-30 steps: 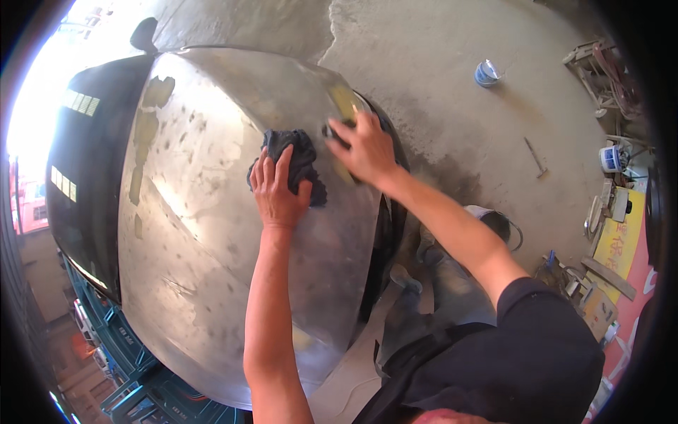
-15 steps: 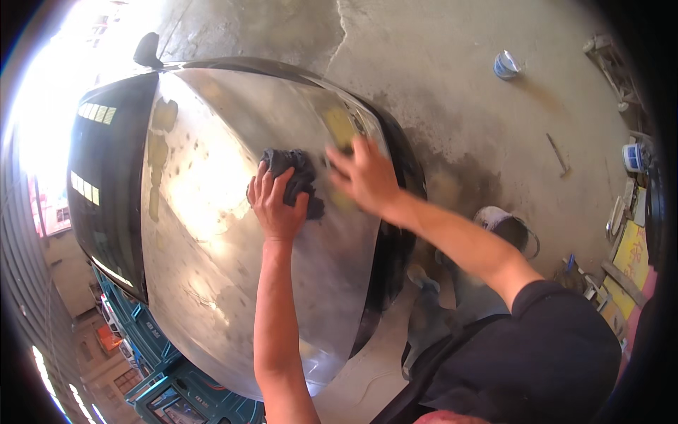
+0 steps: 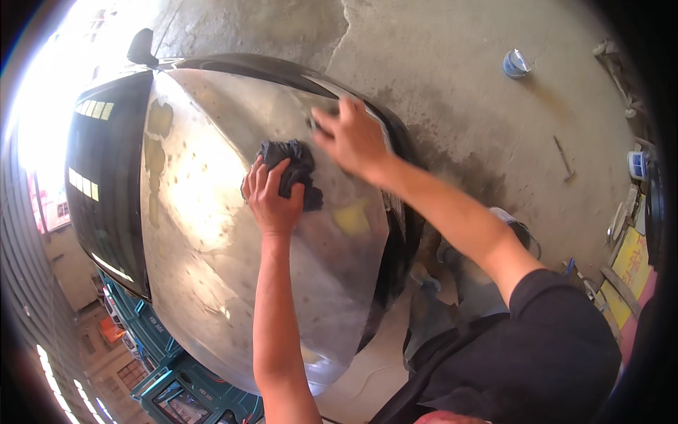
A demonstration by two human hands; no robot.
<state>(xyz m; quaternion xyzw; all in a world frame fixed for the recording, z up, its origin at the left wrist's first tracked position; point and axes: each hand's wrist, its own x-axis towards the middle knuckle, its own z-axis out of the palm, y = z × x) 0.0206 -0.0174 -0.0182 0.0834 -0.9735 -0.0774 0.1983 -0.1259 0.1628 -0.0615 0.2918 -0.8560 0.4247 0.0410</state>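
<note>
A car hood (image 3: 282, 268) with bare, dull metal, brownish stains and a yellow patch (image 3: 351, 219) lies beneath both hands. My left hand (image 3: 272, 201) presses on a crumpled dark rag (image 3: 291, 166), its fingers curled over the near left side of the cloth. Farther right and higher, my right hand (image 3: 353, 138) is over the hood close to its front edge. Motion smears its bent fingers. Something small and dark shows under the fingertips, too blurred to name.
The windshield (image 3: 109, 184) and side mirror (image 3: 143, 48) are on the left. On the concrete floor sit a small blue pail (image 3: 516, 64), a hammer-like tool (image 3: 563, 157) and a larger bucket (image 3: 519, 230). Teal cases (image 3: 194, 396) stand beyond the hood at lower left.
My right hand has moved up and slightly left across the hood, uncovering the yellow patch. My left hand stays on the rag, with only a slight shift.
</note>
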